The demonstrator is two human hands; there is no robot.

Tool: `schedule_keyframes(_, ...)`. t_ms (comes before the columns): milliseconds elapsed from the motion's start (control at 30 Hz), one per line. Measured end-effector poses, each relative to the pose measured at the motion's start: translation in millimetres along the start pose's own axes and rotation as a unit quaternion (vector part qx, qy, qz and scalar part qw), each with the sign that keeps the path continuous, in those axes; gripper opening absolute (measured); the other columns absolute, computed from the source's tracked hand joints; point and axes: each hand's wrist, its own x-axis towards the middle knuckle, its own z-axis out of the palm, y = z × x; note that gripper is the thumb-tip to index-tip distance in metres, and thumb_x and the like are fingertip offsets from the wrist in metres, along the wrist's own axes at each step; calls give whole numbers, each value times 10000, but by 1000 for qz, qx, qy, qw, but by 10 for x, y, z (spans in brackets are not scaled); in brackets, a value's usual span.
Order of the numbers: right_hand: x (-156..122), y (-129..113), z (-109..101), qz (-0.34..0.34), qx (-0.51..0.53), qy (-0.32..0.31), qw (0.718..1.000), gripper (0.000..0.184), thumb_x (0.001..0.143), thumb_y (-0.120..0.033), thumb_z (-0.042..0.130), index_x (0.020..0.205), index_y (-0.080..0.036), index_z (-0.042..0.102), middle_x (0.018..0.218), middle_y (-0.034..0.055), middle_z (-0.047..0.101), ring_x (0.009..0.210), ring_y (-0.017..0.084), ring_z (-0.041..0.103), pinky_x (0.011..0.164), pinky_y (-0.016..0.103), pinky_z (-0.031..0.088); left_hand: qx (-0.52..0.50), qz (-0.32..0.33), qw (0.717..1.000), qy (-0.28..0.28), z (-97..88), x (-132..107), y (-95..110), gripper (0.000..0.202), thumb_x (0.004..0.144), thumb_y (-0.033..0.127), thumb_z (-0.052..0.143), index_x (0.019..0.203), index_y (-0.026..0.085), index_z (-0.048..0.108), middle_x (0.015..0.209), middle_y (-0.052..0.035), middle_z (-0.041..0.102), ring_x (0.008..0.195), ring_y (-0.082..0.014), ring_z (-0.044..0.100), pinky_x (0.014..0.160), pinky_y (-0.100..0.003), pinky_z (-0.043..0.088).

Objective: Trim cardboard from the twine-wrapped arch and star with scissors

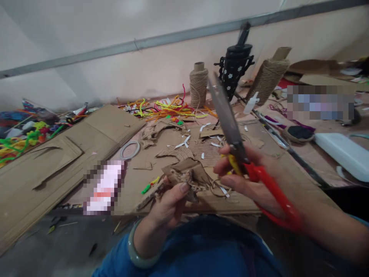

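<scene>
While the left hand [170, 202] pinches a twine-covered cardboard piece [184, 177] with its thumb pressed on top, the right hand [245, 184] is wrapped around a pair of scissors [227, 115], whose blades point up and away from the body. In this head view, the cardboard piece is just above the near edge of a flat cardboard board [127, 200], close to the person's front. It looks brown, rough and irregular: smooth, flat card shows at its upper edge, while coarse twine lies bunched in ridges around the thumb, and its exact outline is hard to tell. The scissors have long grey metal blades, blurred, and a glossy red looped handle.

On the board, beyond the left hand, lies a curved piece [178, 153] faced with close rows of twine, near thin, smooth white paper strips [186, 142]. A flat white ring [121, 152] rests at the board's left side, beside a stack of stiff brown cardboard [109, 123]. Farther back are fuzzy, bendy pipe cleaners [170, 105] in yellow, orange and red. 2 spools of hairy twine [198, 90] flank a black container [235, 69] with white flowers, and a translucent plastic bottle [251, 104] stands in front of the right spool.
</scene>
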Motion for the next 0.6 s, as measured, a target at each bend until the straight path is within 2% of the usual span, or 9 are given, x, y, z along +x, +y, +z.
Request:
schedule_keyframes(67, 60, -108, 130, -4, 71, -26, 997, 300, 721, -288, 672, 971, -238, 515, 749, -23, 636, 620, 117, 641, 556, 199, 534, 17, -12, 1000, -22, 15, -11, -12, 346, 639, 301, 831, 972, 238, 763, 841, -7, 787, 992, -250, 700, 932, -335, 524)
schedule_keyframes(133, 92, -145, 206, -23, 88, -56, 994, 269, 734, -192, 630, 971, -233, 510, 746, -45, 619, 598, 81, 608, 541, 161, 506, 33, -18, 999, -21, 9, -16, -23, 428, 657, 324, 816, 1068, 237, 735, 876, -17, 786, 1053, -272, 678, 976, -370, 499)
schedule_keyframes(233, 98, -113, 215, -65, 41, -85, 993, 238, 780, -124, 556, 993, -223, 516, 754, -54, 605, 579, 58, 556, 520, 141, 458, 50, -30, 998, -3, -34, -14, -53, 537, 650, 329, 817, 1163, 234, 690, 948, -34, 782, 1031, -282, 686, 968, -392, 504)
schedule_keyframes(333, 96, -63, 151, -107, -25, -92, 990, 243, 795, -131, 560, 1024, -204, 525, 801, -35, 609, 596, 70, 533, 525, 164, 436, 46, -22, 999, 14, -81, -24, -87, 570, 674, 271, 798, 1224, 248, 647, 1008, -30, 773, 990, -265, 701, 947, -389, 517)
schedule_keyframes(467, 109, -27, 60, -152, -90, -144, 974, 259, 836, -136, 557, 1085, -207, 545, 896, -18, 636, 714, 98, 574, 627, 192, 450, 16, -56, 998, -33, -104, -59, -99, 448, 786, 232, 701, 1229, 233, 636, 1083, -40, 750, 1021, -253, 690, 990, -396, 481)
schedule_keyframes(533, 117, -19, 29, -173, -97, -167, 966, 292, 850, -118, 540, 1119, -231, 536, 930, -29, 644, 767, 98, 588, 679, 189, 455, -6, -77, 995, -56, -100, -71, -96, 332, 813, 225, 672, 1144, 208, 683, 1075, -44, 751, 1009, -239, 693, 991, -370, 470)
schedule_keyframes(600, 127, -17, 8, -184, -106, -184, 960, 313, 854, -103, 518, 1136, -239, 527, 946, -30, 652, 781, 95, 600, 698, 186, 460, -26, -91, 993, -67, -89, -72, -95, 230, 792, 234, 691, 1014, 186, 732, 989, -39, 770, 910, -218, 713, 939, -338, 492)
